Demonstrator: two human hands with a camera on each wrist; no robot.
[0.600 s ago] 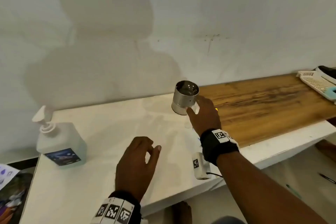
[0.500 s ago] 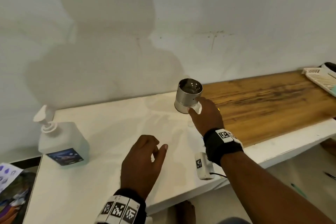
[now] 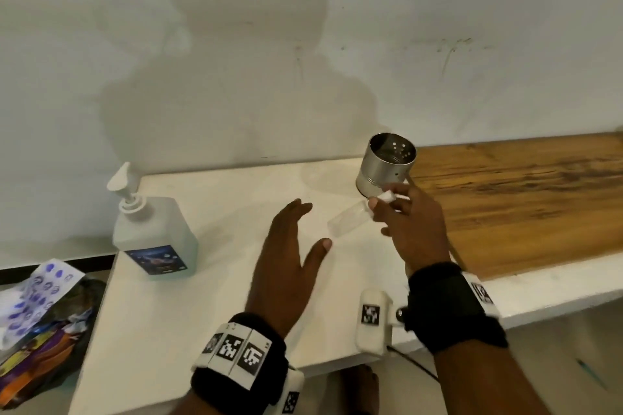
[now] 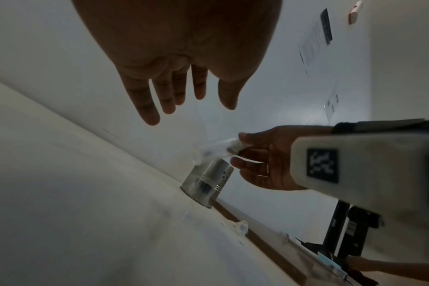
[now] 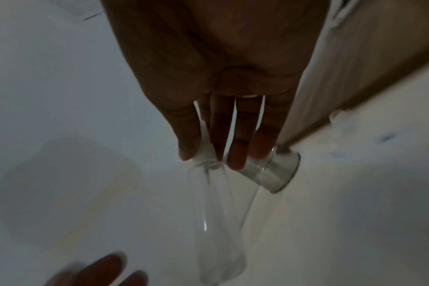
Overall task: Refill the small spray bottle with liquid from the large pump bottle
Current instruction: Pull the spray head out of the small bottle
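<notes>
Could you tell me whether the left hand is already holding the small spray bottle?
No, the left hand is open and holds nothing, while the right hand pinches the small spray bottle by its white top.

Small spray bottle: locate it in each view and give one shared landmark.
Head: small spray bottle centre-right, pinched by the right hand.
Left wrist: blurred, right of centre, above the metal cup.
Right wrist: lower centre, hanging from the fingers.
Landmark: the metal cup.
</notes>
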